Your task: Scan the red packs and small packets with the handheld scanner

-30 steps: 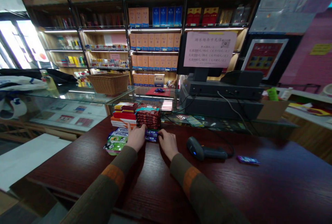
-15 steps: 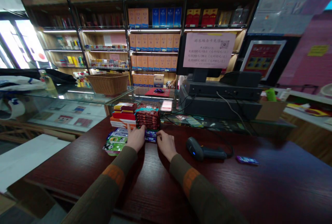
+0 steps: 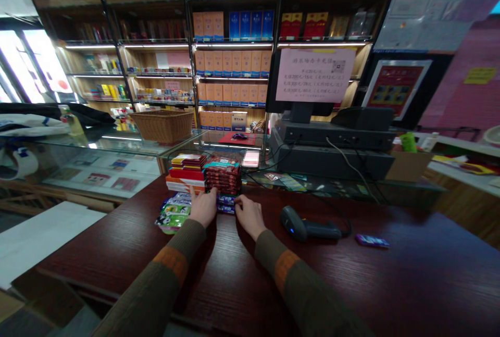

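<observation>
Flanks small shiny blue-purple packets [image 3: 226, 205] on the dark-red wooden bench [image 3: 226, 269] with wide-spread left hand [image 3: 203, 209] and curled right hand [image 3: 250, 216] of unclear grip

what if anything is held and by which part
Purple packets lie between the left hand and right hand; whether either grips their ends cannot be told.

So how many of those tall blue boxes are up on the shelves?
4, side by side on the upper shelf: the leftmost box beside orange boxes, then the second box, third box and rightmost box. More could be hidden behind them.
</observation>
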`<state>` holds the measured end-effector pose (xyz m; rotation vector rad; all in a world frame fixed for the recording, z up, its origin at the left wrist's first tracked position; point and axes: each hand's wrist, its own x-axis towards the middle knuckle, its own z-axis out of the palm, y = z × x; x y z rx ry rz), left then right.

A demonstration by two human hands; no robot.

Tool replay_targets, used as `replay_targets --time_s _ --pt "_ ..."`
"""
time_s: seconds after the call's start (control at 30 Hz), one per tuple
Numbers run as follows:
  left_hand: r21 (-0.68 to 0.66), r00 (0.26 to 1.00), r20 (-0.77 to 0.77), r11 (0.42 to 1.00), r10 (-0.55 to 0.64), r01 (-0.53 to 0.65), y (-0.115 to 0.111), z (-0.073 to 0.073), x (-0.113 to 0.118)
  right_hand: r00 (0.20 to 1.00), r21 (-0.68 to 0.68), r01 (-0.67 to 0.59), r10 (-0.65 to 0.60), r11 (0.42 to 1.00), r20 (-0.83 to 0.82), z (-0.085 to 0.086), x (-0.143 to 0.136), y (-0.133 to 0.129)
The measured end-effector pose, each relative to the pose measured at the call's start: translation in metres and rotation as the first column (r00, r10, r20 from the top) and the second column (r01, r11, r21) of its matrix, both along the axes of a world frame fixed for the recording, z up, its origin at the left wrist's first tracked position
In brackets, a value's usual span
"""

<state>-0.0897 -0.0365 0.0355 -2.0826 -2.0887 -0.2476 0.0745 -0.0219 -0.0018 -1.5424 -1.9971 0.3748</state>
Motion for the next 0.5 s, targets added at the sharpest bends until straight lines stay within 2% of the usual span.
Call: replay_targets --time_s 0.2,0.5 --pt "0.018 0.999 -0.034 1.000 0.013 -0.013 -0.002 0.004 0.002 0.999 0.001 -0.005 0.005 1.000 -0.035 0.001 0.007 -0.002" --pt "0.045 0.998 -0.065 0.999 -0.018 0.021 -0.014 0.021 0.017 0.999 0.040 -0.003 0.005 0.999 -0.041 0.017 0.018 -0.011"
